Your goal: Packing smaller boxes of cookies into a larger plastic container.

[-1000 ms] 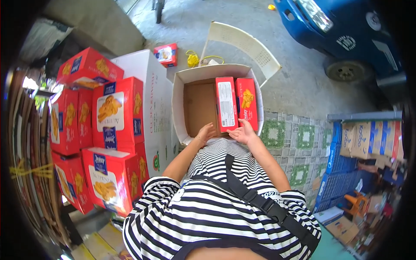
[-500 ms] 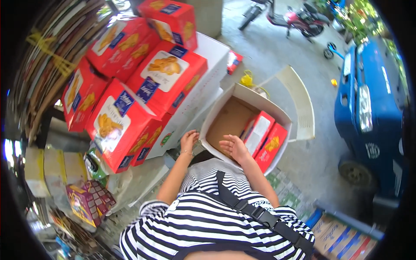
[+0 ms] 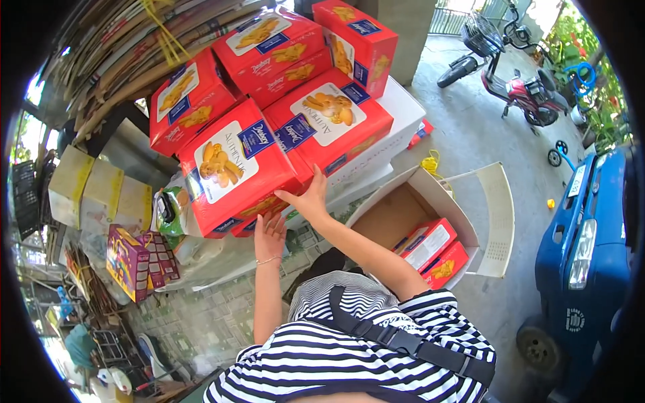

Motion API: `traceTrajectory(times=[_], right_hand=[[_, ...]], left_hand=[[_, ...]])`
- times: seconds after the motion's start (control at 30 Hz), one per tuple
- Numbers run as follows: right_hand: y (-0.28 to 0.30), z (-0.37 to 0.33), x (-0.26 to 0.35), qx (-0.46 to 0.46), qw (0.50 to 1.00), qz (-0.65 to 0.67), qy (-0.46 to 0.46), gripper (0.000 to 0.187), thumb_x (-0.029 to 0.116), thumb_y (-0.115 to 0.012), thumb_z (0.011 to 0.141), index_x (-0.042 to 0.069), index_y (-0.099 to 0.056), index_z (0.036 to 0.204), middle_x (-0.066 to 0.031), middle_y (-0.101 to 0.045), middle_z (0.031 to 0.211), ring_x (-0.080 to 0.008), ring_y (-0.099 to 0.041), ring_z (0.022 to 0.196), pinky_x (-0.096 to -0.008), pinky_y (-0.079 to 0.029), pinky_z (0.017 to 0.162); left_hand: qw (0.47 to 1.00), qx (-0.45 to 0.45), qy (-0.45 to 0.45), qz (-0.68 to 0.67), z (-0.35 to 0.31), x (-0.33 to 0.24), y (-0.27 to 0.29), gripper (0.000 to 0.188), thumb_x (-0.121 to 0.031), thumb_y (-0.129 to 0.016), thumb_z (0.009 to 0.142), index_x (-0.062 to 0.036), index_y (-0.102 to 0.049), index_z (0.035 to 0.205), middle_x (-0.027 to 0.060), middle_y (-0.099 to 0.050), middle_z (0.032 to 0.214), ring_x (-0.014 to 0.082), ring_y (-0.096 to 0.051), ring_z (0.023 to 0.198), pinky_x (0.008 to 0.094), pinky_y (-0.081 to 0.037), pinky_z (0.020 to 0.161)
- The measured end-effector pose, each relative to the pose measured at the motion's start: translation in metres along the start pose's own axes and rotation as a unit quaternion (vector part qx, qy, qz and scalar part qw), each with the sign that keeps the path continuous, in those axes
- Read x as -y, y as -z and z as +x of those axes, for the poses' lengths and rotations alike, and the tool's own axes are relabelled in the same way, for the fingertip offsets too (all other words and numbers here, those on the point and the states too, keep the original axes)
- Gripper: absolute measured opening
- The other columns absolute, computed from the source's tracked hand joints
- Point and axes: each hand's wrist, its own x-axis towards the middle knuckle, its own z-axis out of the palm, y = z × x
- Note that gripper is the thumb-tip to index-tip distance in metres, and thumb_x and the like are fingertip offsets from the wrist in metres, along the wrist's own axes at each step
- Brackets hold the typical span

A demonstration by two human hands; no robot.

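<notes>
Several red biscuit boxes [image 3: 269, 161] are stacked on a white carton at the left of centre. My right hand [image 3: 310, 200] reaches up to the near right corner of the closest biscuit box, thumb and fingers apart, touching or almost touching its edge. Just below it, my left hand [image 3: 270, 235] is held up against the same box's near side, fingers spread. Neither hand is wrapped round anything. To the right stands an open carton [image 3: 366, 220], with red boxes [image 3: 446, 263] lying at its right end and bare cardboard at its left.
The white carton [image 3: 408, 111] supports the stack. Flattened cardboard [image 3: 121, 74] is piled behind on the left. A purple box [image 3: 127, 262] and pale yellow-edged boxes [image 3: 101, 191] stand at left. A blue vehicle [image 3: 578, 269] is at right, a motorbike [image 3: 517, 87] farther back.
Both hands have moved from over and beside the open carton to the stacked red biscuit boxes on the left. The view has turned left, so the stack sits nearer the middle.
</notes>
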Motion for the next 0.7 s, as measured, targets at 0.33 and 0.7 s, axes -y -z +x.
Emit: traceTrajectory(times=[0.33, 0.7], right_hand=[[0.009, 0.007, 0.011, 0.02, 0.99, 0.121, -0.064, 0.096, 0.038, -0.075, 0.062, -0.003, -0.021, 0.131, -0.0225, -0.026, 0.131, -0.0323, -0.028, 0.123, -0.0377, -0.027, 0.1], [0.024, 0.035, 0.034, 0.042, 0.959, 0.257, -0.112, 0.086, 0.037, -0.071, 0.069, 0.001, -0.023, 0.131, -0.0218, -0.033, 0.126, -0.0261, -0.04, 0.112, -0.0348, -0.035, 0.091]], left_hand=[[0.998, 0.028, 0.016, -0.055, -0.005, 0.016, -0.005, 0.048, -0.044, -0.05, 0.084, -0.0107, -0.044, 0.118, 0.0099, -0.052, 0.115, 0.0207, -0.048, 0.105, 0.0335, -0.037, 0.089], [0.977, 0.197, -0.024, -0.081, 0.0, 0.021, -0.024, 0.041, -0.038, -0.048, 0.086, -0.0103, -0.046, 0.116, 0.0089, -0.055, 0.105, 0.0211, -0.052, 0.096, 0.0353, -0.039, 0.088]])
